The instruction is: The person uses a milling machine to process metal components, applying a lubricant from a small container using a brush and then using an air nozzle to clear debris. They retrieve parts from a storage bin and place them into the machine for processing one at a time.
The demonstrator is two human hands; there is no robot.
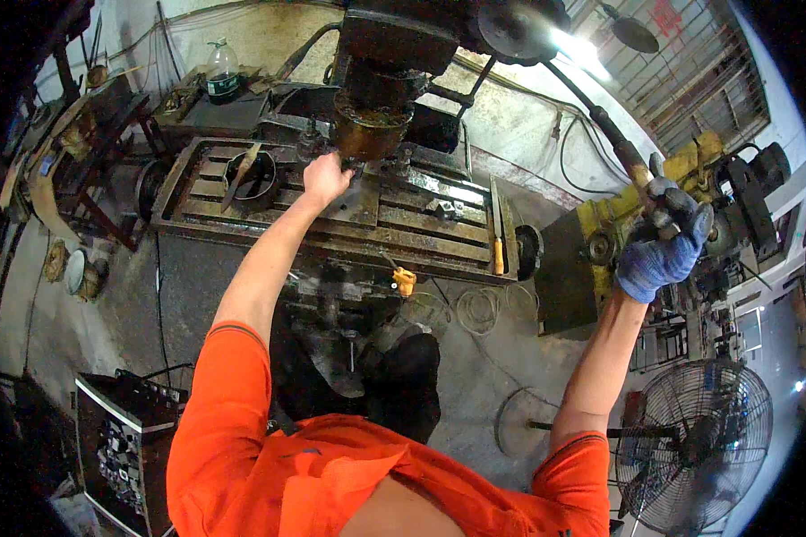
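Note:
My bare left hand (328, 183) reaches up under the machine's spindle head (371, 125). Its fingers are closed, and what they hold beneath the spindle is hidden. My right hand (663, 246), in a blue-grey glove with dark fingertips, is raised at the right and wrapped round the end of a long lever (613, 134) that slopes down from the machine head. Below the left hand lies the slotted machine table (295, 225). On it, to the left, sits a dark round pan (258, 190) with a flat wooden-looking stick (240, 177) across its rim.
A small metal block (446, 209) and a yellow-handled tool (499, 255) lie on the table's right side. A yellow-orange object (404, 282) hangs at its front edge. A standing fan (694, 447) is at lower right, a metal cabinet (121, 447) at lower left. Cable (479, 311) coils on the floor.

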